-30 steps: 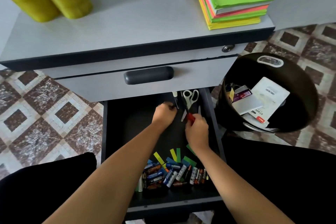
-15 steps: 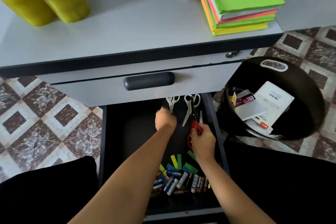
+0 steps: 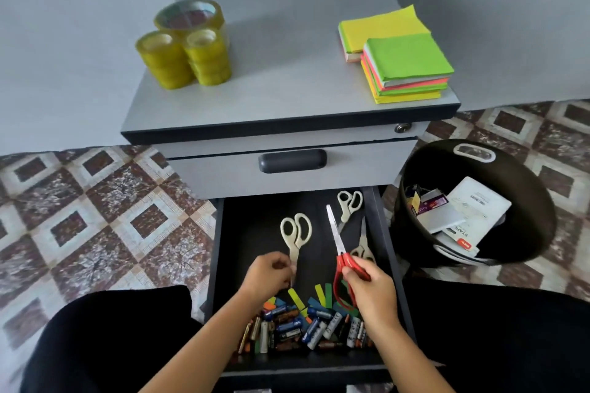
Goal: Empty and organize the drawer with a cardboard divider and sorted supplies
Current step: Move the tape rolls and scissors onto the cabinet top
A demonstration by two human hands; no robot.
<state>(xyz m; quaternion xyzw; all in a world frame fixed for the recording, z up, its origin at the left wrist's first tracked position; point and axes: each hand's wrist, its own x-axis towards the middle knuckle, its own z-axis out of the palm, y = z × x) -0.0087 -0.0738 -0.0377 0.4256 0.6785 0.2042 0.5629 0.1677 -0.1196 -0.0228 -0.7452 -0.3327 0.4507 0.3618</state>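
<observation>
Grey cabinet (image 3: 287, 89) fills the middle of the view with its top drawer closed, and the black bin (image 3: 530, 226) sits just beside it on the right with packaging inside. The lower drawer (image 3: 252, 226) is pulled open toward the person, and that's where the action is. Up on the cabinet top, sticky-note pads (image 3: 408, 64) are stacked at the right and tape rolls (image 3: 185, 54) grouped at the left. No cardboard divider in view.

Now the hands: apart, both down in the drawer. The left hand (image 3: 268, 274) pinches the blade end of the cream scissors (image 3: 295, 233), loops pointing away. The right hand (image 3: 372, 289) is wrapped round the handle of the red scissors (image 3: 338, 249), blade aimed at the back. Two spare pairs (image 3: 349, 206) lie near the drawer's right wall.

This looks like the emptying stage, with scissors the next thing out. To do it well, lift both pairs straight up, clear of the drawer front. Keep the blades closed and turned away from the opposite wrist. Lay them side by side on the bare stretch of cabinet top between tape and pads. That left pinch on the blade looks thin, so a firmer hold nearer the pivot would be safer.

At the near end sits a heap of batteries (image 3: 300, 329). Smallest of all are the coloured paper tabs (image 3: 321, 293), light enough to scatter if a handle drags through them.
</observation>
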